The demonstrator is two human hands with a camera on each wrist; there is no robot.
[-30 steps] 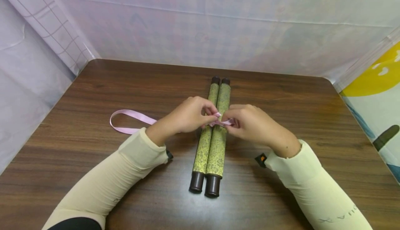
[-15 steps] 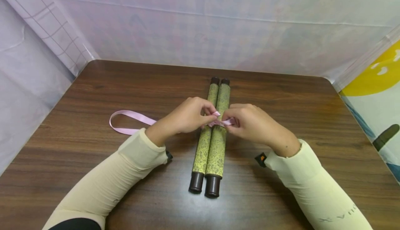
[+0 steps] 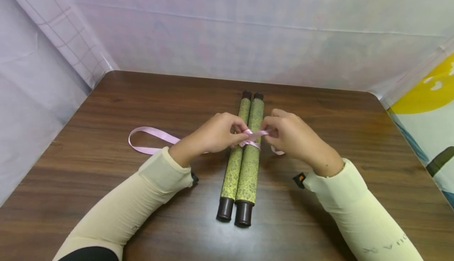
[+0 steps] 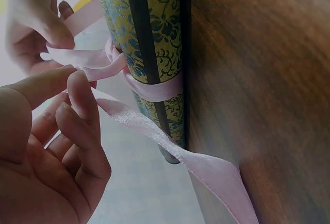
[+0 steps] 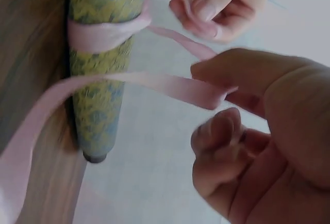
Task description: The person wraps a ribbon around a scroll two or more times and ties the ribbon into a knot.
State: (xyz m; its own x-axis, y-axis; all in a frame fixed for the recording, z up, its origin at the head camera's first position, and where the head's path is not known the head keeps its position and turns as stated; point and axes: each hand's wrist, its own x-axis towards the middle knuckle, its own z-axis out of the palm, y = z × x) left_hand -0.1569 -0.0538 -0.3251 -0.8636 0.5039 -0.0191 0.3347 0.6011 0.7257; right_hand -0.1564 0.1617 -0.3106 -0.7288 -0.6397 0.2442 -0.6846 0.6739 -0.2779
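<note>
A scroll (image 3: 248, 174) with two parallel rolls in yellow-green patterned cloth and dark end caps lies lengthwise on the table. Pink ribbon (image 3: 252, 144) wraps round its middle, with a knot or crossing on top. My left hand (image 3: 221, 133), over the left roll, pinches one part of the ribbon between thumb and forefinger. On the other side my right hand (image 3: 291, 133) pinches another stretch, drawn out from the crossing. In the left wrist view a loose length of ribbon (image 4: 216, 167) trails from the left fingers down to the table.
A wide loop of the same ribbon (image 3: 152, 129) lies on the brown wooden table (image 3: 170, 95), left of the scroll. Pale cloth (image 3: 227, 44) hangs behind the table's far edge. A yellow-and-white patterned sheet (image 3: 425, 95) hangs at the right.
My right hand has shifted a little right and away from the left, drawing its ribbon out. The band across the right roll and a ribbon end under the right hand now show.
</note>
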